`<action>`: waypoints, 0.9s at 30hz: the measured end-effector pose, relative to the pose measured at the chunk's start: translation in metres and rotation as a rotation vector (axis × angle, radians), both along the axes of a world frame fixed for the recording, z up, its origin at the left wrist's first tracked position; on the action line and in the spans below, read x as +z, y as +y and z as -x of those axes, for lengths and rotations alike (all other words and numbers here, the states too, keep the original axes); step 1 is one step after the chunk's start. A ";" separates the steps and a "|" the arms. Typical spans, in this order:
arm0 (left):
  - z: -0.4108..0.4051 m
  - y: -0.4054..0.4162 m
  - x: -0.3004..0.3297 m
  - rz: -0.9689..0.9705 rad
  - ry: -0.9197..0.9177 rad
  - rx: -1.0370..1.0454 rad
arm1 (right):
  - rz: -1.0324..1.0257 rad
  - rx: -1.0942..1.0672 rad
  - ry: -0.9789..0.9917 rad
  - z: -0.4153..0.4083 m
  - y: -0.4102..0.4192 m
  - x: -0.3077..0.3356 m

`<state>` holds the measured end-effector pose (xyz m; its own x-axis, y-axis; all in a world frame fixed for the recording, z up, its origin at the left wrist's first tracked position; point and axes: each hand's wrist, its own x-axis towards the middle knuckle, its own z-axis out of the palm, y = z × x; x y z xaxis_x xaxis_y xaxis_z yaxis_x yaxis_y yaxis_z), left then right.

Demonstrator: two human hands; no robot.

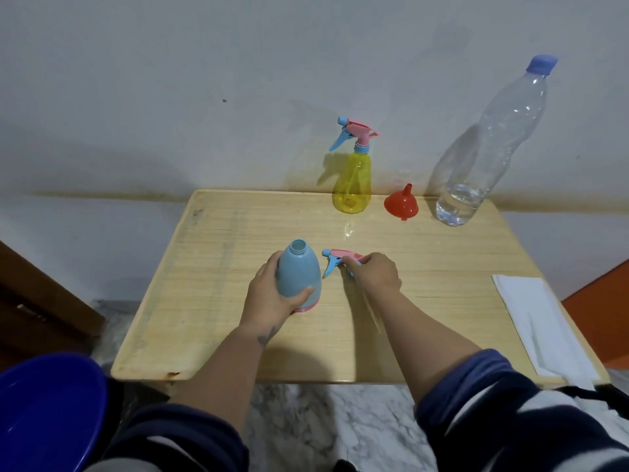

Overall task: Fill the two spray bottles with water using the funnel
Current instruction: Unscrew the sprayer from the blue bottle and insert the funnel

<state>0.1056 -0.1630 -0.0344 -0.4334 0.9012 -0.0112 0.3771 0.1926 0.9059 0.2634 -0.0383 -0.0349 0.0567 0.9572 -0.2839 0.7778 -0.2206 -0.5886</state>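
A light blue spray bottle [299,272] with a pink base stands uncapped in the middle of the wooden table [442,301], and my left hand [269,298] grips its body. Just to its right, my right hand [374,272] holds the pink and blue spray head [337,258] low over the table, its thin tube trailing under my wrist. A yellow spray bottle [352,185] with its head screwed on stands at the back. The red funnel [401,202] rests spout up beside it. A tall clear water bottle [490,144] with a blue cap holds a little water.
A folded white cloth [541,325] lies at the table's right edge. A dark blue basin [44,413] sits at the lower left beside my knee. The wall runs right behind the table. A marble floor shows below the front edge.
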 end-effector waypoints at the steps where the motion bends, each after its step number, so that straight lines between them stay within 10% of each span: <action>1: -0.001 0.000 0.001 0.003 0.007 -0.002 | -0.008 -0.007 0.033 -0.003 0.001 0.001; 27: -0.043 0.015 -0.003 0.077 -0.003 0.334 | -0.193 0.070 0.211 -0.073 0.182 -0.008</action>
<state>0.1483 -0.1480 -0.0374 -0.7041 0.7061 -0.0749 0.2793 0.3725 0.8850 0.3364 0.1439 -0.0434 -0.0527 0.9941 -0.0950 0.6434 -0.0390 -0.7645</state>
